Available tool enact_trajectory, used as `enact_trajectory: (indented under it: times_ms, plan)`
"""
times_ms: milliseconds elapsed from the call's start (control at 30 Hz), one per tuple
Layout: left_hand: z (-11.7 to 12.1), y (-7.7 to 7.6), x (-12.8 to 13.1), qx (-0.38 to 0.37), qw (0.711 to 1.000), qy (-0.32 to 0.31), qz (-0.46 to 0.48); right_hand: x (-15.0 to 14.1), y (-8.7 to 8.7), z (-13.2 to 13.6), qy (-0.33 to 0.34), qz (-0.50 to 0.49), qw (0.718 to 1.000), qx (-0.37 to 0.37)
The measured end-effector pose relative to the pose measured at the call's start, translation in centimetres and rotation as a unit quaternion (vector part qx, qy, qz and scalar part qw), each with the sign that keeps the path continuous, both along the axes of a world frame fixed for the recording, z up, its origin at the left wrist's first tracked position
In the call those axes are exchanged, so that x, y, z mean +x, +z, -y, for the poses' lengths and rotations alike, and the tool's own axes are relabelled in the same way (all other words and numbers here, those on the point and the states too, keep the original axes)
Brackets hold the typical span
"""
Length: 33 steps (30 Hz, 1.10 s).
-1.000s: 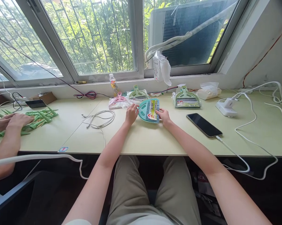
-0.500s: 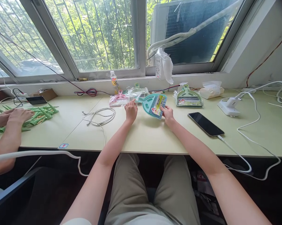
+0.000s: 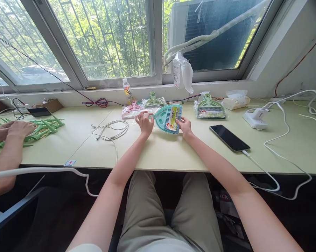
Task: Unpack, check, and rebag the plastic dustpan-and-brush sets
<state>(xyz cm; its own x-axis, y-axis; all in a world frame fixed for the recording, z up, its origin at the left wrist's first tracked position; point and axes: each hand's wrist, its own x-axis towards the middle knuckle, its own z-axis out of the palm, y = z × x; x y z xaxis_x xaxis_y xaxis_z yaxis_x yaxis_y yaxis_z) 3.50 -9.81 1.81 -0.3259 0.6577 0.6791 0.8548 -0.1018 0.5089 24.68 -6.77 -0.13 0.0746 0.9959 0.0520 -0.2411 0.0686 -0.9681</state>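
Note:
A teal mini dustpan set point(image 3: 167, 119) with a colourful label is held tilted just above the pale green table point(image 3: 173, 154). My right hand point(image 3: 184, 126) pinches its right edge. My left hand point(image 3: 144, 122) sits at its handle end, fingers curled, touching clear plastic wrap there. Just behind lie a wrapped pink dustpan set point(image 3: 131, 109) and a wrapped green one point(image 3: 154, 102). Another wrapped green dustpan set point(image 3: 209, 109) lies to the right.
A black phone point(image 3: 229, 138) on a white cable lies right of my hands. A white power strip point(image 3: 254, 119), a tissue pack point(image 3: 236, 99), a small bottle point(image 3: 127, 91) and a coiled white cable point(image 3: 111, 130) are around. At far left, another person's hands point(image 3: 13, 130) rest on green sticks point(image 3: 43, 128).
The teal dustpan set has turned and shifted slightly between my hands. My left hand has moved from its rim to the handle end by the plastic wrap.

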Motion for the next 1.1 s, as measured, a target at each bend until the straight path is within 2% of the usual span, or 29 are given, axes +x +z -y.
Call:
enact_trajectory:
  times_ms: [67,200,367,433,633,867,1100]
  plan:
    - [0.0,0.3,-0.1,0.019,1.0,-0.014,0.009,-0.1,0.1,0.1,0.002,-0.001,1.0,0.005]
    - [-0.2,0.6,-0.2,-0.017,0.993,-0.114,0.028,-0.1,0.2,0.2,0.012,-0.002,1.0,0.011]
    - [0.2,0.4,1.4,-0.015,0.978,-0.205,0.026,-0.2,0.1,0.2,-0.004,-0.012,1.0,-0.006]
    - [0.4,0.6,1.9,-0.001,0.979,-0.199,0.038,-0.1,0.2,0.1,-0.015,-0.028,0.999,-0.007]
    - [0.4,0.8,1.5,0.011,0.995,-0.092,0.039,0.3,0.6,-0.2,0.011,-0.029,0.999,0.025]
    - [-0.3,0.2,0.1,0.011,0.993,-0.117,0.014,-0.5,0.3,0.7,0.049,0.0,0.998,0.045]
    - [-0.8,0.0,-1.8,0.025,0.993,-0.101,0.048,-0.4,-0.5,0.0,-0.014,0.019,0.999,0.024]
